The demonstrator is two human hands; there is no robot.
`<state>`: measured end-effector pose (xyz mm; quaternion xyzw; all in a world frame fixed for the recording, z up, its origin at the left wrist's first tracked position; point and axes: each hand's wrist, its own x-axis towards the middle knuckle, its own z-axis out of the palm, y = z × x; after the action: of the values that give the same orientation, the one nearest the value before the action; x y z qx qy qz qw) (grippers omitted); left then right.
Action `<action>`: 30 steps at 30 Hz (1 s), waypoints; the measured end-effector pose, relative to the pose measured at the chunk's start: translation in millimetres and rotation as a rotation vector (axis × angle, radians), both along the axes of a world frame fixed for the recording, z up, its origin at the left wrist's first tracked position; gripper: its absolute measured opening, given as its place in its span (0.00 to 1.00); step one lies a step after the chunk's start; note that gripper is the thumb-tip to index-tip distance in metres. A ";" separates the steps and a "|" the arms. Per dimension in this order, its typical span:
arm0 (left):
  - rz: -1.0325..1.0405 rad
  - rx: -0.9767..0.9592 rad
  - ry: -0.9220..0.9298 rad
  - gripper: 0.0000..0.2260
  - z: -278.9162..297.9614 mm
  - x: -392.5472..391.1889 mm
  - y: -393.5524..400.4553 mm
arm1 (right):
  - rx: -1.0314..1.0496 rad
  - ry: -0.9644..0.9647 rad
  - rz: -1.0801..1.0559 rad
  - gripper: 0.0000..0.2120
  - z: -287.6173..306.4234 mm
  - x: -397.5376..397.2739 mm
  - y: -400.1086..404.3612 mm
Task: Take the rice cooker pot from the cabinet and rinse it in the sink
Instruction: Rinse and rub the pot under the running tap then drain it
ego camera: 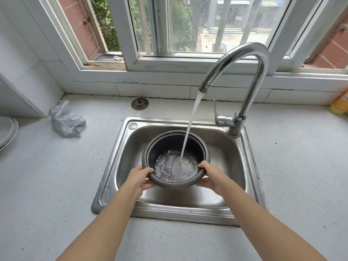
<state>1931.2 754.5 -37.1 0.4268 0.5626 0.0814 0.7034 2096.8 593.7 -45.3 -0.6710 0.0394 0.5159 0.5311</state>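
The dark rice cooker pot [169, 147] is held inside the steel sink [243, 166], tilted slightly toward me. My left hand [139, 178] grips its near left rim, thumb over the edge. My right hand [211, 176] grips the near right rim the same way. A chrome faucet [250, 59] arches over the sink, and its stream of water [190, 127] falls into the pot, where shallow water swirls on the bottom.
A silvery scouring cloth [66, 120] lies on the grey counter left of the sink. A metal drain strainer [139, 104] sits behind the sink. White plates [7, 132] stand at the far left edge, a yellow bottle [339, 104] at the far right.
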 end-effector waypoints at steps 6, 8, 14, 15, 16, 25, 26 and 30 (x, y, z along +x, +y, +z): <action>0.079 0.081 -0.070 0.10 4.2 3.6 -1.8 | -0.002 -0.111 0.001 0.06 -6.0 -1.1 2.9; 0.064 0.117 -0.075 0.10 5.7 4.1 -1.5 | -0.007 -0.146 -0.006 0.06 -5.3 -0.8 4.6; 0.057 0.207 -0.067 0.11 6.2 3.0 -0.3 | -0.025 -0.134 -0.067 0.10 -6.3 4.2 6.2; 0.049 0.212 -0.078 0.12 5.4 2.1 0.0 | -0.025 -0.141 -0.075 0.10 -6.8 4.4 6.3; 0.039 0.212 -0.091 0.13 4.2 1.1 0.2 | -0.026 -0.158 -0.092 0.09 -7.1 4.4 6.3; 0.019 0.040 -0.130 0.20 -15.4 -1.9 -2.6 | -0.023 -0.508 -0.107 0.08 7.2 4.6 4.5; 0.022 0.021 -0.128 0.19 -17.9 -2.0 -3.2 | -0.024 -0.541 -0.083 0.08 9.9 4.3 4.0; 0.003 -0.016 -0.067 0.16 -27.0 0.7 -5.5 | -0.035 -0.679 0.019 0.09 20.7 4.0 6.0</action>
<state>1931.9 749.0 -64.1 0.4171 0.5399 0.0922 0.7252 2100.8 599.7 -24.6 -0.8139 -0.1369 0.2673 0.4974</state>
